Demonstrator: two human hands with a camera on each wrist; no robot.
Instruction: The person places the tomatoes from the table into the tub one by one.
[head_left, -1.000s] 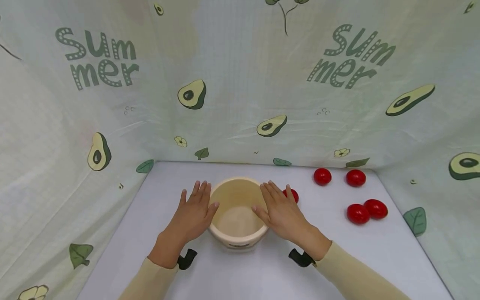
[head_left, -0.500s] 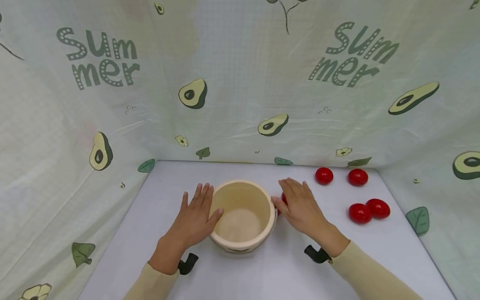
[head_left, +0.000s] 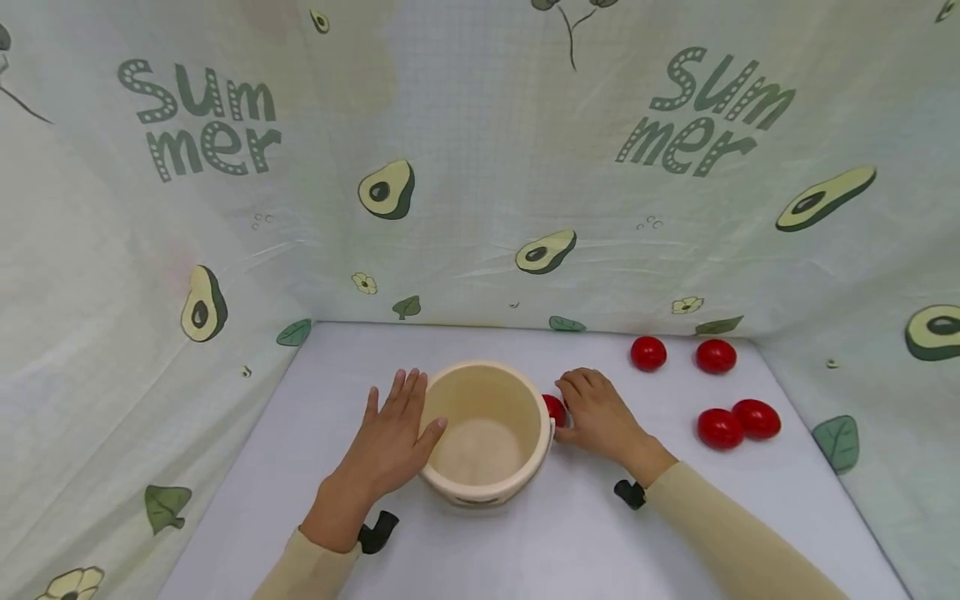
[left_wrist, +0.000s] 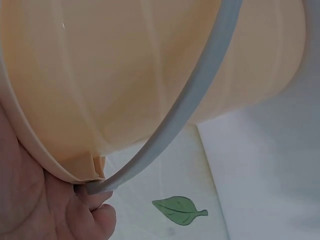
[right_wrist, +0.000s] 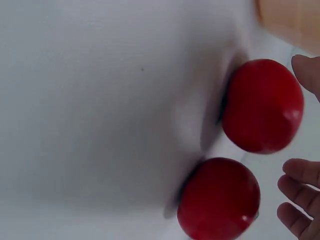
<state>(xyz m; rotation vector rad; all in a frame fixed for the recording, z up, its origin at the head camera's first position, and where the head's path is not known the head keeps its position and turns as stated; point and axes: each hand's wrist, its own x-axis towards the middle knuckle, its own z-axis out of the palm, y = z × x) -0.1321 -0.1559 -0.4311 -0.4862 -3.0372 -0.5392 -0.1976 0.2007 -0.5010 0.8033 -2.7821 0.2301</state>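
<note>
A cream plastic bucket (head_left: 480, 492) stands upright on the white table, its interior facing my head camera. My left hand (head_left: 388, 442) rests at the bucket's left rim with fingers straight; in the left wrist view its fingers touch the rim near the joint of the grey-white handle (left_wrist: 175, 115). Close to the bucket's right side, my right hand (head_left: 603, 421) reaches over a smooth red tomato (head_left: 553, 408), partly hidden by hand and bucket. The right wrist view shows thumb and fingers apart around the upper tomato (right_wrist: 262, 106), with visible gaps. Another tomato (right_wrist: 219, 200) lies beside it.
Two tomatoes lie apart at the back right, one left (head_left: 648, 353) and one right (head_left: 716, 356). Nearer, another pair, a left tomato (head_left: 720, 428) and a right tomato (head_left: 757, 418), touch. A patterned cloth (head_left: 465, 250) walls the back and both sides of the table (head_left: 480, 558).
My right hand has left the bucket's rim, moved right, and lowered over the tomato with its fingers bending. The bucket has shifted slightly right and toward me. The left hand has barely moved.
</note>
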